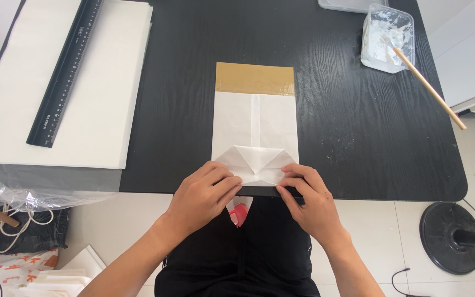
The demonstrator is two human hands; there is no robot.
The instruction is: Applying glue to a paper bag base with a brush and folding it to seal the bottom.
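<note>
- a white paper bag [254,124] lay flat on the black bench [193,66], near its near edge, its long side running from near to far.
- the far end of the bag carried a brown band [254,78] across its full width.
- the near end was folded open into a diamond-shaped base [256,162], with two triangular flaps meeting at a centre crease.
- the left hand [201,198] rested at the left corner of that folded base, fingers curled and fingertips pressing the paper down on the bench edge; it pinched the fold rather than gripping anything whole.
- the right hand [309,201] sat at the right corner of the base, fingers bent, thumb and forefinger nipped on the paper edge.
- the two hands were close together, with only the centre of the fold showing between them.
- on the far left of the bench lay a stack of white sheets [100,110], and a black ruler [64,71] rested on it at a slant.
- at the far right stood a clear plastic tub [387,38] with white paste in it, and a wooden stick [430,88] leaned out of it toward the right edge.
- a round black stand base [446,236] stood on the tiled floor to the near right.
</note>
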